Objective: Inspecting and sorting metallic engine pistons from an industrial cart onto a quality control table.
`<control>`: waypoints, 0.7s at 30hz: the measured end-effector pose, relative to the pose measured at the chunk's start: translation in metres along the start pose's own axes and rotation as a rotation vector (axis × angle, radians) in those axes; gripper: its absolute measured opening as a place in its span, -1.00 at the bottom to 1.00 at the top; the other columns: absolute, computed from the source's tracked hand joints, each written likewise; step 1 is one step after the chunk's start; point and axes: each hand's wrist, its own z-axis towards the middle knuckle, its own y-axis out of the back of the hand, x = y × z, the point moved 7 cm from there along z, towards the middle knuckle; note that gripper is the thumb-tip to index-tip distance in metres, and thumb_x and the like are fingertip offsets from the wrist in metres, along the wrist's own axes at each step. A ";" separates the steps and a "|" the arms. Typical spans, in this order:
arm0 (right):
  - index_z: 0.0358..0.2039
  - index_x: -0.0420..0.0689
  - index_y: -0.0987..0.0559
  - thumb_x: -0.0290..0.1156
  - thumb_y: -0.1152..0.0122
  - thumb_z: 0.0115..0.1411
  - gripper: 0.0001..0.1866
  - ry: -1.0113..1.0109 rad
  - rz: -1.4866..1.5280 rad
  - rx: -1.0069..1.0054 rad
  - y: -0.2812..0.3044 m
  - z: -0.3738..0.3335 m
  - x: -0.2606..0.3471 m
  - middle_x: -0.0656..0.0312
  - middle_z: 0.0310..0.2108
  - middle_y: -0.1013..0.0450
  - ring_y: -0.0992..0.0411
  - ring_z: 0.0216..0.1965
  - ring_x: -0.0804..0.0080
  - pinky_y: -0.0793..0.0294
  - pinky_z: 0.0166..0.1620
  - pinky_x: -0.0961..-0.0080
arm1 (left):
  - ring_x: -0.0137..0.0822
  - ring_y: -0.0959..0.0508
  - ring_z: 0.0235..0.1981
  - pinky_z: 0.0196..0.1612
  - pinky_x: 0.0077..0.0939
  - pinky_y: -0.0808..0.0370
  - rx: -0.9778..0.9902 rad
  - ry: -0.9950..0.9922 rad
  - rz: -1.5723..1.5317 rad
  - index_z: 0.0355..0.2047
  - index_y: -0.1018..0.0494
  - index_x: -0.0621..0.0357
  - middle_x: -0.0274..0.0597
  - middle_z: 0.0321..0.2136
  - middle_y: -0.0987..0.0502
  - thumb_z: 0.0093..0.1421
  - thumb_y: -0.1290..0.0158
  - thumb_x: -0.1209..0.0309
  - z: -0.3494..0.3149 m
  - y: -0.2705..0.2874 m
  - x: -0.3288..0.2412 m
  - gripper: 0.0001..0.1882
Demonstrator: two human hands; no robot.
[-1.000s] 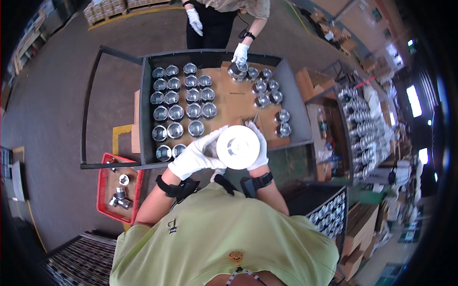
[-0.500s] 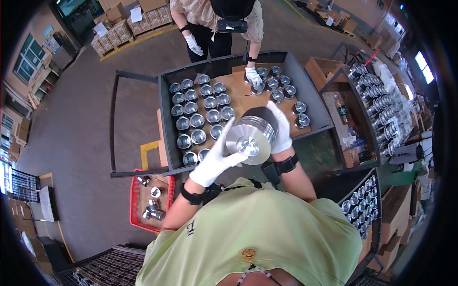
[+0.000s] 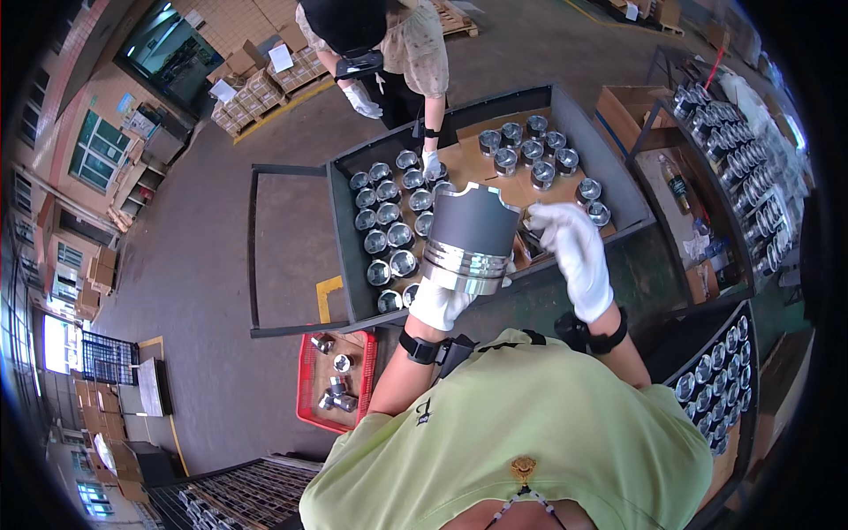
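Note:
My gloved left hand (image 3: pixel 439 306) supports a large engine piston (image 3: pixel 473 234) from below. Its ringed silver crown end faces down into my palm, and the dark grey skirt points up and away from me. My gloved right hand (image 3: pixel 576 256) is raised just to the right of the piston, fingers loosely bent and apart, holding nothing. Beyond the piston lies a dark metal bin (image 3: pixel 638 210) lined with cardboard, with several pistons (image 3: pixel 400 235) standing in rows on its left and a looser group (image 3: pixel 532 153) at its right.
Across the bin, a co-worker's gloved hand (image 3: pixel 431 165) reaches down to the pistons. A red basket (image 3: pixel 306 380) with several small metal parts sits at the lower left. Another bin of pistons (image 3: pixel 720 380) stands at my right, near a rack of metal parts (image 3: pixel 751 190).
The piston has been turned from lying tilted between both hands to upright on my left hand. My right hand has let go and moved right. The co-worker's hand has shifted to the left rows.

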 end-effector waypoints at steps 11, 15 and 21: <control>0.03 -0.31 -0.35 -0.29 -0.35 -0.10 -0.31 0.118 -0.506 0.052 -0.038 -0.008 0.000 -0.10 -0.27 -0.45 -0.47 -0.26 -0.07 -0.49 -0.22 0.17 | -0.25 -0.28 0.21 0.24 -0.38 -0.28 -0.409 -0.618 0.772 0.35 0.11 0.11 -0.12 0.24 -0.17 0.10 -0.18 0.51 0.003 -0.020 -0.029 -0.10; -0.12 -0.24 -0.46 -0.41 -0.33 -0.01 -0.58 0.064 -0.048 0.007 -0.041 -0.009 -0.008 0.04 -0.28 -0.53 -0.52 -0.23 0.20 -0.48 -0.15 0.38 | -0.25 -0.22 0.24 0.25 -0.36 -0.25 -0.345 -0.597 1.117 0.37 0.18 0.11 -0.12 0.28 -0.08 -0.06 -0.27 0.58 -0.006 -0.039 -0.022 0.08; 0.04 -0.19 -0.37 -0.57 -0.25 0.11 -0.54 -0.389 0.728 0.008 -0.053 -0.035 -0.082 0.28 -0.05 -0.42 -0.40 -0.07 0.56 -0.42 -0.01 0.55 | -0.16 -0.31 0.19 0.22 -0.30 -0.24 -0.294 -0.527 1.472 0.30 -0.07 0.23 -0.02 0.18 -0.27 -0.03 -0.25 0.50 -0.029 -0.054 -0.038 -0.11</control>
